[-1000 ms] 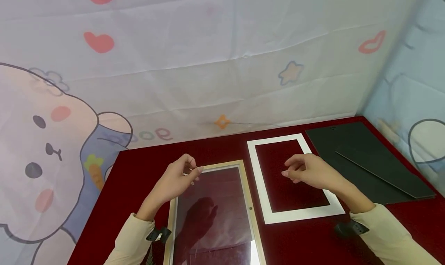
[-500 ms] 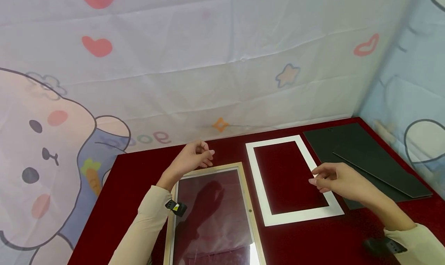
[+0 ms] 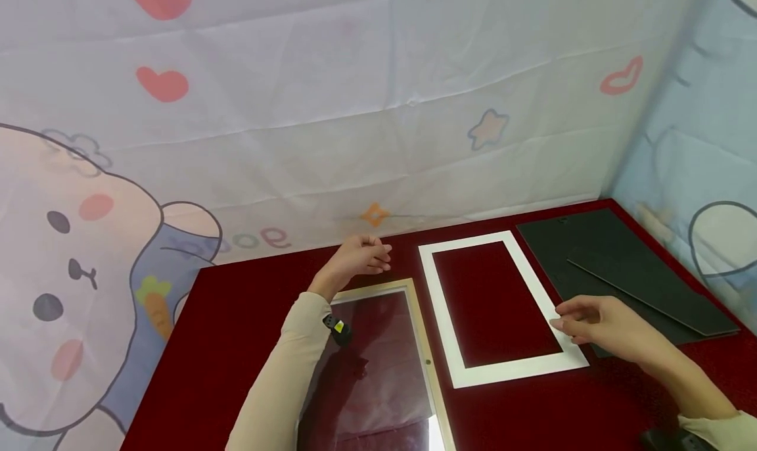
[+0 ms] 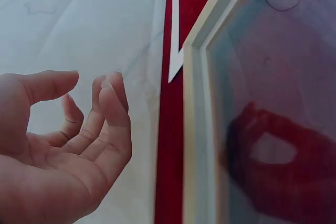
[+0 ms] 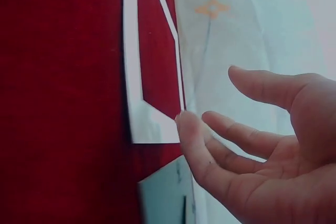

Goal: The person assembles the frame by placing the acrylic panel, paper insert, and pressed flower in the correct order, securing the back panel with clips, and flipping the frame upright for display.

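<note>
My left hand (image 3: 353,259) hovers at the far end of a light wooden picture frame (image 3: 421,336), its fingers loosely curled with nothing between them. A clear glossy pane (image 3: 384,379) fills the frame and mirrors the hand, as the left wrist view also shows. To the frame's right lies a white picture mat (image 3: 508,372) with a rectangular opening. Over the mat's right border hangs my right hand (image 3: 612,329); in the right wrist view its thumb (image 5: 262,85) and fingers are apart and hold nothing. My left forearm hides part of the frame's left side.
A dark backing board (image 3: 582,237) with a slightly raised flap (image 3: 656,290) lies at the right, beside the mat. Dark red cloth (image 3: 236,326) covers the table. A printed fabric backdrop (image 3: 307,122) rises behind its far edge.
My left hand has moved right and farther away along the frame's far end. My right hand has shifted right and nearer, from the mat's opening to its right border.
</note>
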Action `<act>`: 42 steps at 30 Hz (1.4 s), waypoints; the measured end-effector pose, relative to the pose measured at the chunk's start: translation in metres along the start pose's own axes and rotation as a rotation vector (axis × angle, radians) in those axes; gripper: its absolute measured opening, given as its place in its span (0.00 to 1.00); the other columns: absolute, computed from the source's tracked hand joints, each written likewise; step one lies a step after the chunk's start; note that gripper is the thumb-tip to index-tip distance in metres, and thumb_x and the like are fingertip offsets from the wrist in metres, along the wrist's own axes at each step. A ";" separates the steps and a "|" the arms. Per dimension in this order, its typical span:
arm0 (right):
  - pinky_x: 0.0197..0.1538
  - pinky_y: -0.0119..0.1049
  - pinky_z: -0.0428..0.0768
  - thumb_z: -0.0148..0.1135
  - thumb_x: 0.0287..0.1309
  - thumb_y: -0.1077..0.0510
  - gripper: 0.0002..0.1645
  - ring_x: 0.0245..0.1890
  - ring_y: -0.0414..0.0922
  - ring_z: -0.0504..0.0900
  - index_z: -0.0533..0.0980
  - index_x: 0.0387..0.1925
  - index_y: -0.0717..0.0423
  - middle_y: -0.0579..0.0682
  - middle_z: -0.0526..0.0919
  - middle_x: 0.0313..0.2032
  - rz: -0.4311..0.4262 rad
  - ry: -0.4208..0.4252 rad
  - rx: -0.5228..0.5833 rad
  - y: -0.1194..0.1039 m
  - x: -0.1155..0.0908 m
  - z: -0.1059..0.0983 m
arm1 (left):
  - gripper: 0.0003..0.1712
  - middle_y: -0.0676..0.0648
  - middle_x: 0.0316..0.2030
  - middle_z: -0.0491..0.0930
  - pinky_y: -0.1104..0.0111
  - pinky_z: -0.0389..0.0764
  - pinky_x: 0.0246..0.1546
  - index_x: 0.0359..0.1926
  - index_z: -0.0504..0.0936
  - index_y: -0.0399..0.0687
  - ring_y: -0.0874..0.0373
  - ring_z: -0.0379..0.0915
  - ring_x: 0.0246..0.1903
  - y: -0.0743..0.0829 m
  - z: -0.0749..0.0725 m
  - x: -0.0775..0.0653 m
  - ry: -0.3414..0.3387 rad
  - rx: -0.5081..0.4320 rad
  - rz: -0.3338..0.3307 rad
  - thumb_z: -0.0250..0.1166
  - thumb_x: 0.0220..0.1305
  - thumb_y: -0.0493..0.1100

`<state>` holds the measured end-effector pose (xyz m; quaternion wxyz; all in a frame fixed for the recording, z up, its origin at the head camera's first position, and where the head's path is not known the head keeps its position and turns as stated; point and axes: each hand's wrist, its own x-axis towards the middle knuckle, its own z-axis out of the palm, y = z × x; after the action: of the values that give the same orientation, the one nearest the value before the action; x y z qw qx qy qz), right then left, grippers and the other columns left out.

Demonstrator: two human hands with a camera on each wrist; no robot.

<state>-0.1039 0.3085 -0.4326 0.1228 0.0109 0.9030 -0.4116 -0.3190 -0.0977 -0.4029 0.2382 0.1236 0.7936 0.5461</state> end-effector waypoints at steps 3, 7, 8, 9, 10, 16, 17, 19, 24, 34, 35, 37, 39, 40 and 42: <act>0.44 0.39 0.84 0.62 0.74 0.43 0.37 0.44 0.46 0.89 0.73 0.67 0.68 0.62 0.87 0.56 0.038 0.003 -0.010 0.006 -0.003 0.002 | 0.13 0.29 0.57 0.81 0.53 0.84 0.63 0.46 0.79 0.37 0.34 0.82 0.57 -0.004 0.008 0.011 -0.015 -0.016 -0.008 0.62 0.78 0.45; 0.44 0.36 0.84 0.63 0.73 0.42 0.37 0.51 0.51 0.87 0.73 0.66 0.69 0.63 0.86 0.57 0.058 0.028 -0.033 0.011 -0.006 0.004 | 0.22 0.33 0.53 0.83 0.56 0.85 0.62 0.61 0.78 0.32 0.43 0.86 0.50 -0.008 0.015 0.024 -0.010 -0.048 -0.030 0.62 0.78 0.46; 0.43 0.35 0.84 0.63 0.73 0.42 0.37 0.53 0.52 0.86 0.74 0.66 0.69 0.62 0.86 0.57 0.057 0.035 -0.039 0.012 -0.007 0.004 | 0.24 0.35 0.52 0.83 0.57 0.85 0.61 0.64 0.77 0.32 0.47 0.87 0.47 -0.010 0.017 0.027 -0.005 -0.059 -0.039 0.62 0.78 0.46; 0.43 0.34 0.84 0.63 0.73 0.42 0.36 0.54 0.52 0.85 0.75 0.65 0.69 0.61 0.87 0.56 0.059 0.041 -0.044 0.012 -0.007 0.005 | 0.25 0.36 0.52 0.84 0.59 0.86 0.59 0.66 0.77 0.32 0.50 0.87 0.45 -0.011 0.018 0.030 -0.002 -0.069 -0.047 0.61 0.79 0.46; 0.42 0.33 0.83 0.63 0.73 0.42 0.36 0.54 0.51 0.85 0.75 0.65 0.69 0.61 0.87 0.56 0.061 0.042 -0.043 0.012 -0.008 0.005 | 0.25 0.37 0.52 0.84 0.61 0.87 0.58 0.67 0.77 0.33 0.53 0.87 0.44 -0.012 0.018 0.033 0.001 -0.079 -0.055 0.61 0.79 0.45; 0.42 0.33 0.83 0.64 0.73 0.43 0.36 0.52 0.50 0.86 0.75 0.64 0.71 0.59 0.88 0.54 0.072 0.050 -0.042 0.013 -0.011 0.009 | 0.25 0.32 0.62 0.81 0.64 0.87 0.57 0.71 0.74 0.34 0.46 0.88 0.54 -0.018 0.025 0.043 -0.007 -0.120 -0.091 0.56 0.81 0.43; 0.43 0.34 0.82 0.64 0.72 0.43 0.37 0.52 0.49 0.86 0.75 0.64 0.71 0.58 0.88 0.53 0.077 0.052 -0.048 0.013 -0.011 0.010 | 0.25 0.32 0.63 0.81 0.64 0.87 0.58 0.72 0.73 0.34 0.44 0.87 0.56 -0.018 0.027 0.043 -0.007 -0.125 -0.098 0.56 0.81 0.43; 0.44 0.36 0.82 0.65 0.71 0.43 0.37 0.50 0.49 0.86 0.75 0.63 0.72 0.56 0.89 0.50 0.085 0.055 -0.064 0.013 -0.012 0.013 | 0.26 0.31 0.65 0.79 0.62 0.86 0.59 0.72 0.73 0.33 0.42 0.85 0.59 -0.019 0.030 0.043 -0.005 -0.131 -0.109 0.56 0.81 0.43; 0.43 0.42 0.85 0.71 0.66 0.44 0.38 0.47 0.51 0.87 0.77 0.59 0.74 0.57 0.89 0.47 0.079 0.083 -0.111 0.009 -0.009 0.021 | 0.25 0.32 0.64 0.81 0.61 0.86 0.59 0.69 0.76 0.33 0.44 0.87 0.56 -0.019 0.036 0.044 0.017 -0.132 -0.126 0.60 0.79 0.43; 0.45 0.52 0.84 0.81 0.50 0.38 0.52 0.44 0.55 0.85 0.74 0.58 0.79 0.65 0.86 0.46 0.100 0.102 -0.235 -0.006 0.001 0.036 | 0.15 0.40 0.44 0.88 0.70 0.88 0.42 0.52 0.85 0.31 0.59 0.82 0.32 -0.012 0.048 0.051 0.145 -0.124 -0.158 0.68 0.71 0.39; 0.45 0.52 0.84 0.82 0.49 0.38 0.53 0.44 0.55 0.84 0.74 0.58 0.79 0.65 0.86 0.46 0.107 0.096 -0.242 -0.007 0.002 0.037 | 0.14 0.42 0.40 0.87 0.71 0.87 0.39 0.50 0.85 0.32 0.60 0.81 0.30 -0.011 0.050 0.050 0.156 -0.117 -0.167 0.68 0.70 0.39; 0.45 0.52 0.84 0.83 0.48 0.39 0.54 0.44 0.55 0.84 0.73 0.58 0.79 0.65 0.85 0.45 0.123 0.087 -0.247 -0.008 0.003 0.040 | 0.10 0.46 0.34 0.83 0.73 0.86 0.36 0.45 0.83 0.34 0.60 0.78 0.28 -0.011 0.054 0.050 0.174 -0.099 -0.183 0.69 0.69 0.38; 0.45 0.52 0.83 0.84 0.47 0.41 0.54 0.43 0.54 0.84 0.73 0.58 0.79 0.65 0.85 0.45 0.133 0.083 -0.251 -0.009 0.003 0.041 | 0.08 0.48 0.31 0.80 0.74 0.84 0.33 0.42 0.80 0.37 0.60 0.77 0.27 -0.011 0.057 0.049 0.186 -0.077 -0.191 0.69 0.69 0.38; 0.45 0.52 0.83 0.84 0.46 0.41 0.53 0.43 0.54 0.84 0.73 0.57 0.80 0.65 0.85 0.45 0.136 0.083 -0.253 -0.009 0.003 0.041 | 0.08 0.49 0.30 0.79 0.74 0.83 0.32 0.41 0.79 0.39 0.60 0.76 0.27 -0.010 0.058 0.049 0.194 -0.068 -0.192 0.69 0.68 0.38; 0.45 0.52 0.83 0.84 0.46 0.42 0.53 0.43 0.54 0.84 0.73 0.57 0.79 0.65 0.85 0.45 0.136 0.086 -0.256 -0.009 0.003 0.042 | 0.08 0.49 0.29 0.79 0.75 0.82 0.30 0.39 0.78 0.40 0.60 0.76 0.26 -0.010 0.060 0.049 0.214 -0.048 -0.187 0.69 0.68 0.39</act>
<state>-0.0992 0.2710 -0.4527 0.1118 0.0741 0.9497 -0.2831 -0.3297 -0.0304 -0.4417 0.2051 -0.0156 0.8092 0.5504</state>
